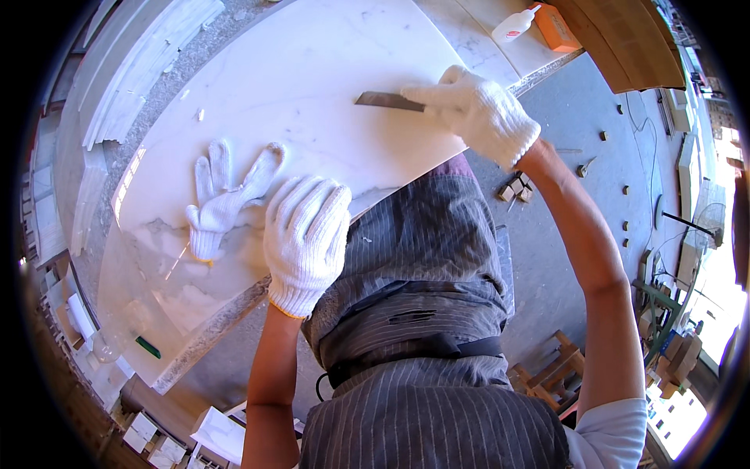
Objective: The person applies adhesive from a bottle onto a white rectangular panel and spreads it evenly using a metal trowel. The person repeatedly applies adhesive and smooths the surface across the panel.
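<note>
In white knit gloves, both my hands are over a polished white marble slab point(312, 55) with faint grey veins. My right hand point(486, 113) is closed around a flat, dark metal blade with a slanted tip point(389, 101). The blade points left, low over the slab, and its grip end is hidden in the glove. At the slab's near edge, my left hand point(309, 238) lies with its fingers stretched out side by side, nothing visible in it. A loose white glove point(226, 195) with a yellow cuff edge rests on the slab just left of it.
A white squeeze bottle point(516, 26) and an orange box point(556, 30) stand far right, beside a brown cardboard box point(625, 43). Stacked pale stone strips point(148, 55) lie far left. A green piece point(148, 347) sits at lower left. Small wooden blocks point(516, 187) are on the floor.
</note>
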A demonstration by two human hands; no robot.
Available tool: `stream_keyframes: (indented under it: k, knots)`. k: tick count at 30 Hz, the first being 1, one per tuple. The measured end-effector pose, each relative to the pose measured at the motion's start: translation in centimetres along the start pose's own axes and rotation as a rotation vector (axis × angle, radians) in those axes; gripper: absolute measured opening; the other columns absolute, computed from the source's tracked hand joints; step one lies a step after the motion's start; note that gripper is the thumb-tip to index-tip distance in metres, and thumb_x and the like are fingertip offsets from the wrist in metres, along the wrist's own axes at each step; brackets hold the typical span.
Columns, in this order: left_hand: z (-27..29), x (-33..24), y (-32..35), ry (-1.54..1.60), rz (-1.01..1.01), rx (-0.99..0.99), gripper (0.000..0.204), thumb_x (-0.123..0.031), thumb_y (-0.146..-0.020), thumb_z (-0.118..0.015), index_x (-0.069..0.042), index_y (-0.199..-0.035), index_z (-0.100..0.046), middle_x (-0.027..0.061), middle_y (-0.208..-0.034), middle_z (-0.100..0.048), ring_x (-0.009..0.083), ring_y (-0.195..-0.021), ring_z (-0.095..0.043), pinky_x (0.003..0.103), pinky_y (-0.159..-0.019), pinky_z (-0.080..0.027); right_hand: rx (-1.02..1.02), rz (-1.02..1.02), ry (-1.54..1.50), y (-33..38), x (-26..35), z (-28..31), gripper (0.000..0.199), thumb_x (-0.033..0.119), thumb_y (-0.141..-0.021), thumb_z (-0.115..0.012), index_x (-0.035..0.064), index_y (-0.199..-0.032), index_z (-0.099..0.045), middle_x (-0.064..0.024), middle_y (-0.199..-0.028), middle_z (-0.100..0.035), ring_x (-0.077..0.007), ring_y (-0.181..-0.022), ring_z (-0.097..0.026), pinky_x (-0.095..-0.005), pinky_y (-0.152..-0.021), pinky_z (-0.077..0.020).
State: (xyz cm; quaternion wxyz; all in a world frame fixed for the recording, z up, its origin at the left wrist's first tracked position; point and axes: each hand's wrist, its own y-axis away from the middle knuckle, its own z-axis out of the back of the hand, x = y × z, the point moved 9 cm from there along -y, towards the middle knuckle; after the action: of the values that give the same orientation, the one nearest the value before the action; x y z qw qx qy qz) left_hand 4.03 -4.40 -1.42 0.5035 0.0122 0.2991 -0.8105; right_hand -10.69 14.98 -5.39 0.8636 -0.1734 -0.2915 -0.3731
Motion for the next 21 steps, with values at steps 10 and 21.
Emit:
stream_keyframes:
  k: [10, 21]
  knots:
    - [-0.1, -0.1, -0.2, -0.01, 0.004, 0.011, 0.032, -0.01, -0.084, -0.072, -0.006, -0.116, -0.071, 0.0094, -0.114, -0.068, 0.0304, -0.113, -0.063, 0.048, -0.103, -0.048, 0.014, -0.104, 0.023, 1.2, 1.3, 0.5, 0.042, 0.003, -0.09, -0.064, 0.0143, -0.131, -0.068, -0.0118, -0.089, -0.061, -0.0245, -0.079, -0.061, -0.0376, -0.071, -0.0534]
    - [-2.1, 1.9, -6.2, 0.198, 0.119, 0.086, 0.038, -0.023, -0.089, -0.071, -0.009, -0.125, -0.068, 0.0129, -0.128, -0.065, 0.0343, -0.122, -0.058, 0.048, -0.108, -0.042, 0.063, -0.554, -0.858, 8.5, 6.5, -1.3, 0.038, -0.004, -0.096, -0.054, 0.0014, -0.131, -0.066, -0.0012, -0.09, -0.06, -0.0044, -0.064, -0.052, -0.0218, -0.056, -0.0458]
